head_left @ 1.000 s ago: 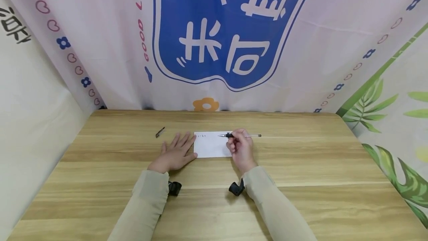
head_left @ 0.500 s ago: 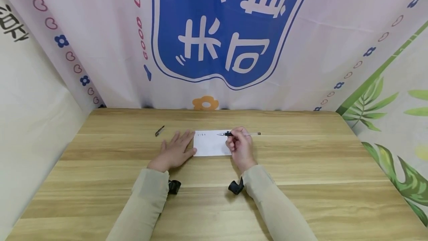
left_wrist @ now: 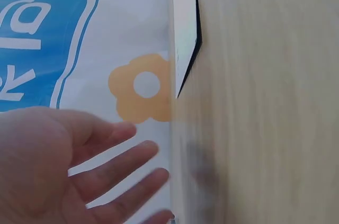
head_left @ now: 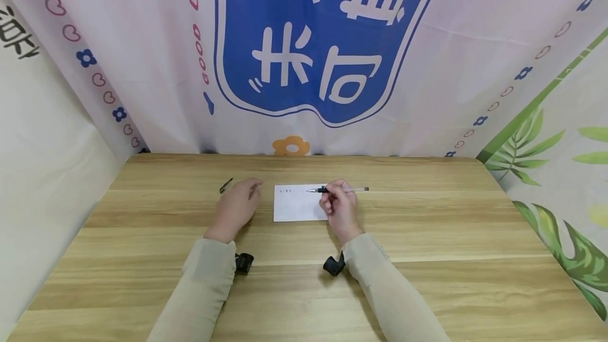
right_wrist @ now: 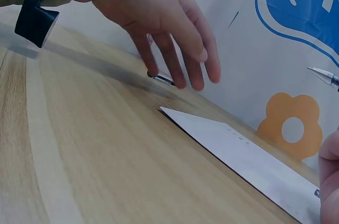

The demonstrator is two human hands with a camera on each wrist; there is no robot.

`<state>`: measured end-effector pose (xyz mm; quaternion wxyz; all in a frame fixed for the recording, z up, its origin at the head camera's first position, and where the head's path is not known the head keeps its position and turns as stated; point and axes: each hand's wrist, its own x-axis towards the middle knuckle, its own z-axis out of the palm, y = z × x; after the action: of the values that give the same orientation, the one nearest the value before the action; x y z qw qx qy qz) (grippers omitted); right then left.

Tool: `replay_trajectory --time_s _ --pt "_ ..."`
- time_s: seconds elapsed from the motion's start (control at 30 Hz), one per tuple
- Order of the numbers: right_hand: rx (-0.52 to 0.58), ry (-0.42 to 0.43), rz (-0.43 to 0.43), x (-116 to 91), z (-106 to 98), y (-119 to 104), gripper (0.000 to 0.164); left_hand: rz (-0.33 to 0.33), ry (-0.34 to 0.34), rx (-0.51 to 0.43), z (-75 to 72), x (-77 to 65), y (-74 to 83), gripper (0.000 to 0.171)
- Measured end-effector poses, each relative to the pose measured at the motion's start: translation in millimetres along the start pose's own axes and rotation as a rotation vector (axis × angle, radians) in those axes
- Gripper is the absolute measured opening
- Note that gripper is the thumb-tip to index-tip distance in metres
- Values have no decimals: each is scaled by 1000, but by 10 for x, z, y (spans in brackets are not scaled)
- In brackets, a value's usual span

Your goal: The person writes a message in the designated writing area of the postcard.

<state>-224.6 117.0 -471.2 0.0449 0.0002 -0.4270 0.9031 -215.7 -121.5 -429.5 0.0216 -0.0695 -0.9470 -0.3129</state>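
Observation:
My right hand (head_left: 342,207) pinches a clear-barrelled pen (head_left: 359,189) with a black grip, its tip pointing left above the white paper (head_left: 296,207). A short row of small handwritten marks stands at the paper's upper left. My left hand (head_left: 236,207) is raised over the table left of the paper, apart from it, with its fingers loosely bent and nothing in them. Just beyond that hand lies a black pen cap (head_left: 226,186). In the right wrist view the left hand's fingers (right_wrist: 183,49) hang above the table, and the paper shows a dark lower edge.
The wood-grain table (head_left: 427,257) reaches back to a printed curtain (head_left: 427,120) with a blue sign and an orange flower. Black wrist cameras, such as the one on the left wrist (head_left: 244,263), sit at both sleeve cuffs. A leaf-patterned cloth (head_left: 565,183) hangs at right.
My left hand has lifted off the paper's left edge and drawn back leftward, its fingers going from spread flat to loosely bent. My right hand and the pen stay nearly where they were.

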Motion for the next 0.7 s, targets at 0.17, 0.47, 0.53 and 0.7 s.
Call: replay_trajectory --time_s 0.17,0.47,0.53,0.7 --pt "-3 -4 -2 -2 2 -5 21 -45 130 -71 -89 0 -39 33" --pt "-6 -9 -3 0 1 -1 21 -122 282 -152 -195 -14 -272 32" --pt "-4 -9 -4 3 0 0 21 -153 299 -164 -206 -20 -314 31" --pt "-10 -10 -8 0 5 -4 23 -222 338 -172 -219 -42 -383 27"
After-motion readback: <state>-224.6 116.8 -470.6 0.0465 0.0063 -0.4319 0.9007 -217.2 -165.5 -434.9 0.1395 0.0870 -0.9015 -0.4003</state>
